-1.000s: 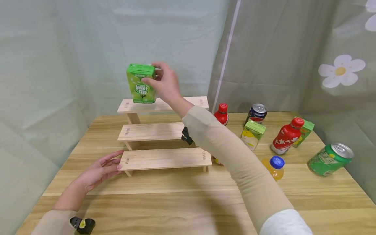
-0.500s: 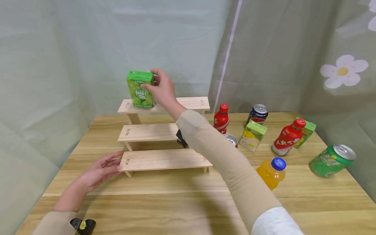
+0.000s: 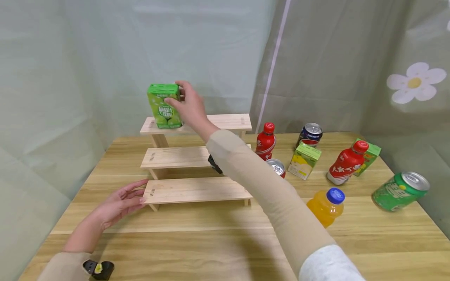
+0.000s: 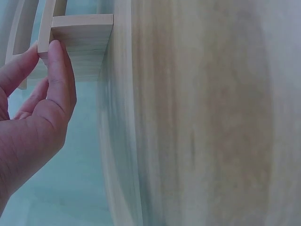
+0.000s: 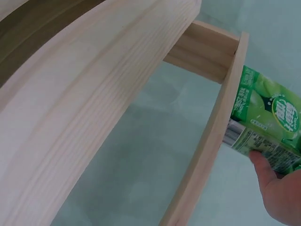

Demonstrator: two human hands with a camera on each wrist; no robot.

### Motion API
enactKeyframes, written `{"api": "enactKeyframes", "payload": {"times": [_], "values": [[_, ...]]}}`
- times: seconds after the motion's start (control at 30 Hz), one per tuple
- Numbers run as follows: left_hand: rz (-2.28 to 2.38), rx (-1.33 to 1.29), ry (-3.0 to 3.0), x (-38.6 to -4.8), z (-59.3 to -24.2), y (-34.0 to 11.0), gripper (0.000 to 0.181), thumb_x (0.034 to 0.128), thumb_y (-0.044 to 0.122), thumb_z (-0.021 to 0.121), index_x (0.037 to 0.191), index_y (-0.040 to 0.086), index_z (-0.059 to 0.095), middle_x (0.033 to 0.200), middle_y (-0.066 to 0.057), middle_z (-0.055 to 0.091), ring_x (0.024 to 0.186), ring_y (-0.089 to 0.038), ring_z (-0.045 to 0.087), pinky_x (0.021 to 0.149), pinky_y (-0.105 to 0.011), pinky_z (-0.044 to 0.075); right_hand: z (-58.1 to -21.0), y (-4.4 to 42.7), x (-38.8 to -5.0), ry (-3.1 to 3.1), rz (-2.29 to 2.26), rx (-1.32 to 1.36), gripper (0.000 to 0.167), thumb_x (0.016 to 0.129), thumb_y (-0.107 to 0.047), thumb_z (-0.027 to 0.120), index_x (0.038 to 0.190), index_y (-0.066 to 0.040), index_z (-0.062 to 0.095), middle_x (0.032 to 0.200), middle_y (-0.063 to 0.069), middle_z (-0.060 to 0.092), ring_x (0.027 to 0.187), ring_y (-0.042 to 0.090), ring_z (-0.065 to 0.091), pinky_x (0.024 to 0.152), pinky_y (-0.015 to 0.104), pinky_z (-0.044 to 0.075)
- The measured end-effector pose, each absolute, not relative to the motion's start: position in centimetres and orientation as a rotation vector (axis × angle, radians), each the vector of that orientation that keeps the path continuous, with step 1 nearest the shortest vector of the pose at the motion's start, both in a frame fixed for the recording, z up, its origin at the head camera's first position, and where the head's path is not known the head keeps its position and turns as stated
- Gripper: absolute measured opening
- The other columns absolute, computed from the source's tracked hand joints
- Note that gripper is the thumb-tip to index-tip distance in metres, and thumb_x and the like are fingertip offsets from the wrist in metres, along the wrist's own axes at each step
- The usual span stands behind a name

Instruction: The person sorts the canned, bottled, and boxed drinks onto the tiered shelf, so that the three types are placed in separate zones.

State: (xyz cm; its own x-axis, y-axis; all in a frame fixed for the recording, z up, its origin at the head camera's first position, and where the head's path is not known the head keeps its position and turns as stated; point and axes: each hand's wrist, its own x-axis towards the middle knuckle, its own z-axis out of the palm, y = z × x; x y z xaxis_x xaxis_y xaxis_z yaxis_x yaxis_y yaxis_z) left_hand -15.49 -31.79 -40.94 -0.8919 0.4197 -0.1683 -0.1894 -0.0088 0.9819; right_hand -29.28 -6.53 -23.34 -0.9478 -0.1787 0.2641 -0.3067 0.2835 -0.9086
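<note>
Desk (image 3: pixel 175 249), wood-grained; clock read from the head view's centre, twelve at the far side. Eight o'clock: left hand (image 3: pixel 121 203), thumb and forefinger pinching the left end of the lowest board of a three-tier wooden stand (image 3: pixel 197 190). Four o'clock: one orange-drink bottle (image 3: pixel 323 210), blue cap. Half past three, outermost: one green can (image 3: pixel 397 192). Four o'clock, close in: one silver-topped can (image 3: pixel 276 166), partly hidden by the right sleeve (image 3: pixel 260 183). Towards three, by turns: one yellow-green carton (image 3: pixel 304 162); one red bottle (image 3: pixel 346 163), a green carton (image 3: pixel 370 154) just behind; a second red bottle (image 3: pixel 266 142), beside the stand; one dark blue can (image 3: pixel 311 136). Ten o'clock: one green juice carton (image 3: pixel 164 107), upright at the top board's left end, touching it, gripped by the right hand (image 3: pixel 192 106). Rearmost: pale cloth (image 3: pixel 197 47).
</note>
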Motion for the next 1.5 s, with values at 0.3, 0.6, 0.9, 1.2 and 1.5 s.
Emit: {"api": "enactKeyframes", "payload": {"times": [0.3,0.6,0.9,1.2,1.5], "values": [[1.943,0.232,1.859,-15.4,-41.0,-31.6,0.052,0.095,-0.001,0.052,0.139,0.027,0.044,0.116,0.012,0.054,0.105,-0.004,0.06,0.088,-0.021,0.055,-23.6,-7.0,-29.2,-2.452,1.705,0.452,0.057,0.088,-0.021,0.068,0.139,-0.016,0.043,0.126,0.002,0.059,0.104,0.009,0.058,0.079,0.011,0.051],[1.959,0.229,1.837,-15.6,-41.0,-31.4,0.051,0.0953,-0.001,0.052,0.137,0.028,0.046,0.115,0.013,0.056,0.104,-0.004,0.061,0.087,-0.021,0.055,-23.2,-6.4,-29.4,-2.517,1.73,0.484,0.063,0.09,-0.022,0.066,0.144,-0.019,0.036,0.137,0.002,0.052,0.116,0.011,0.054,0.09,0.015,0.05],[1.962,0.234,1.834,-15.7,-41.2,-31.6,0.05,0.0953,-0.002,0.051,0.134,0.029,0.048,0.114,0.013,0.058,0.104,-0.004,0.061,0.087,-0.021,0.055,-22.2,-5.0,-29.3,-2.593,1.651,0.551,0.066,0.093,-0.033,0.061,0.149,-0.021,0.028,0.145,0.0,0.043,0.133,0.014,0.04,0.107,0.023,0.041],[1.957,0.226,1.857,-16.2,-41.1,-31.7,0.051,0.0951,-0.002,0.051,0.136,0.028,0.046,0.114,0.01,0.056,0.103,-0.005,0.061,0.087,-0.021,0.055,-19.6,-2.8,-28.4,-2.494,1.619,0.538,0.062,0.092,-0.034,0.062,0.145,-0.02,0.035,0.135,0.0,0.053,0.125,0.011,0.047,0.099,0.022,0.045],[1.946,0.219,1.872,-16.1,-41.2,-32.0,0.052,0.0955,-0.001,0.051,0.139,0.027,0.044,0.114,0.012,0.056,0.103,-0.004,0.061,0.087,-0.021,0.055,-17.0,0.3,-28.0,-2.506,1.528,0.576,0.054,0.089,-0.035,0.066,0.136,-0.017,0.048,0.13,0.002,0.055,0.121,0.012,0.05,0.096,0.018,0.046]]}}
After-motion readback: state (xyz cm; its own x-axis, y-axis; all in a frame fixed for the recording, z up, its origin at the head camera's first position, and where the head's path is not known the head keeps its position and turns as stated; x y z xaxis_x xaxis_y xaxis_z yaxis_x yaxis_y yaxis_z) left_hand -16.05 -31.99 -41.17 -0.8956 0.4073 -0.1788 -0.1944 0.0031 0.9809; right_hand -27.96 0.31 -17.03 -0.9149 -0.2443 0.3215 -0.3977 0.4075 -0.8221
